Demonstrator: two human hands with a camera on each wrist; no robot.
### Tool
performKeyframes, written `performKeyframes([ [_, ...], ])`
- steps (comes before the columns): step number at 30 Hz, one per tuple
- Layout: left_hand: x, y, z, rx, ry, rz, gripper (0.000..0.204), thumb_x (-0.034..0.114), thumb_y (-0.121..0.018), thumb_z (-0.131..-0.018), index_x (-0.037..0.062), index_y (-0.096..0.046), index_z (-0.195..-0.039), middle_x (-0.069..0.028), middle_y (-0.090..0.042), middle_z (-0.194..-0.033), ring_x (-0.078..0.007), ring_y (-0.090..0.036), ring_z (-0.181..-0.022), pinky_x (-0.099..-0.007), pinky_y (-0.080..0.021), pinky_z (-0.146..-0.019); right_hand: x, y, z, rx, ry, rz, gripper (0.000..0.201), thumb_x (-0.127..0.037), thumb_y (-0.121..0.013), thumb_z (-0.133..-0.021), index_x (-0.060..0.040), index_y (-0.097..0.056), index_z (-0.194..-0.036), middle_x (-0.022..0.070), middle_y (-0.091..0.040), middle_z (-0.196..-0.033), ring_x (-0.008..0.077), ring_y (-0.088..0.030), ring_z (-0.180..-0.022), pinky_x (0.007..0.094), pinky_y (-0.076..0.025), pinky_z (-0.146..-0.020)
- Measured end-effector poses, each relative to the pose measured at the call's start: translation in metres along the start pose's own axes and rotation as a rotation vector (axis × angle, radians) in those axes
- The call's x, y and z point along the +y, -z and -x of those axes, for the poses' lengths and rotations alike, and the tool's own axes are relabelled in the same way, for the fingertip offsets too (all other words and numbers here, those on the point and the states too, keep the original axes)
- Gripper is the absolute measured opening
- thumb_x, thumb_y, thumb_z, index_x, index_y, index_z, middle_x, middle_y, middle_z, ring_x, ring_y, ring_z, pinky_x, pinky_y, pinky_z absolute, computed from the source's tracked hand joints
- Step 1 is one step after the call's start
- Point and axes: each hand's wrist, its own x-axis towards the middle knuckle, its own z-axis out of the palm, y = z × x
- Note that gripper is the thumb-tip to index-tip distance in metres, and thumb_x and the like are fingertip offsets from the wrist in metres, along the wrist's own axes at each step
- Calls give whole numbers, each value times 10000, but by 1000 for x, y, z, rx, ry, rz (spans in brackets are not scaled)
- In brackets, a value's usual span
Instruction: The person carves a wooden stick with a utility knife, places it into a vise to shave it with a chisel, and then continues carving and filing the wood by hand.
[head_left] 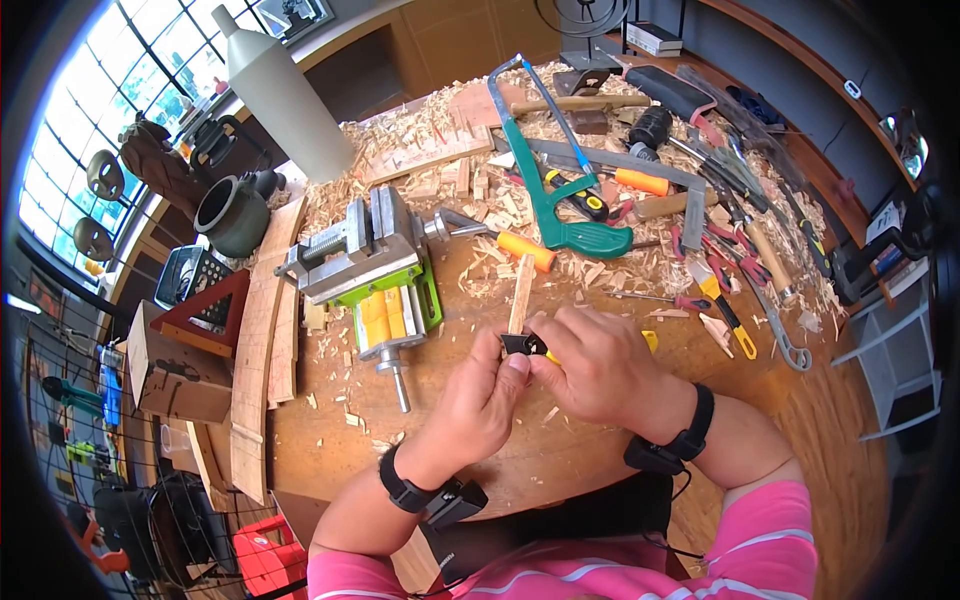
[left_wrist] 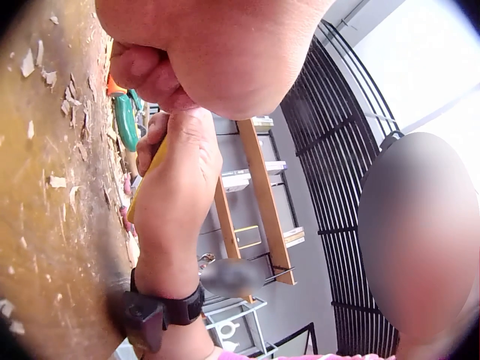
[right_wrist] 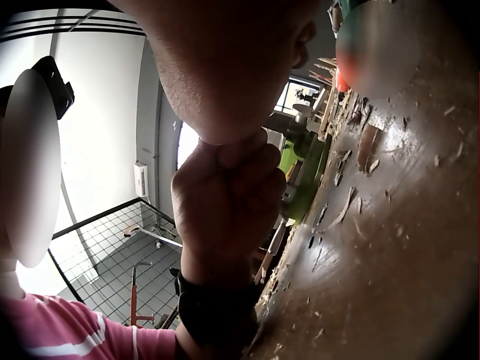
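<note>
My left hand (head_left: 478,400) grips the lower end of a narrow wooden stick (head_left: 522,295), which points up and away over the table. Curled beside it, my right hand (head_left: 605,365) holds a tool with a yellow handle (left_wrist: 156,161); the tool's black end (head_left: 518,344) lies across the stick, close to the left thumb. Most of the tool is hidden in the right palm, so I cannot tell its exact kind. Both hands meet over the near part of the table. In the right wrist view, the left fist shows below the right hand.
A metal vise (head_left: 365,245) on a green base stands left of the hands. Beyond lie a green-handled hacksaw (head_left: 580,238), an orange handle (head_left: 527,250) and a yellow-handled scraper (head_left: 725,305). Shavings cover much of the wooden table (head_left: 480,450). Long boards (head_left: 265,350) line its left edge.
</note>
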Motion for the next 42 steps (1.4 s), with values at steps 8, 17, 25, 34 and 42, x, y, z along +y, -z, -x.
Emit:
performKeyframes([
  [8, 11, -3, 0, 103, 38, -237, 169, 189, -573, -1091, 26, -579, -1133, -169, -700, -821, -396, -703, -744, -452, -523, -661, -2, 2, 2, -22, -18, 11, 324, -296, -713, -942, -42, -682, -1141, 120, -620, -886, 342, -673, -770, 446, -528, -661],
  [17, 18, -8, 1, 220, 68, -295, 254, 230, -617, -1076, 16, -619, -938, -188, -669, -703, -392, -680, -631, -458, -495, -585, -5, -2, 4, 14, -51, 45, 288, -320, -698, -955, -74, -686, -1106, 104, -659, -917, 313, -690, -782, 441, -534, -660],
  [25, 11, -10, 7, 286, 48, -390, 333, 293, -660, -1067, 22, -648, -874, -154, -618, -599, -313, -624, -517, -420, -464, -523, 32, 11, -13, 163, -264, 130, 260, -294, -638, -1018, -58, -677, -1118, 148, -675, -937, 388, -684, -804, 499, -543, -697],
  [34, -6, -5, -7, 103, 207, 233, 223, 206, -513, -1138, 39, -603, -1255, -18, -659, -909, -75, -532, -668, -236, -437, -615, 35, 13, -16, 199, -237, 76, 235, -244, -656, -1006, -45, -651, -1132, 151, -667, -936, 395, -687, -808, 479, -543, -668],
  [42, -2, -5, -9, 109, 193, 317, 248, 212, -493, -1134, 39, -593, -1281, -8, -643, -967, -59, -543, -695, -215, -446, -621, 12, -7, -7, 24, -27, -12, 248, -231, -701, -934, -54, -652, -1100, 132, -646, -921, 357, -683, -789, 471, -544, -666],
])
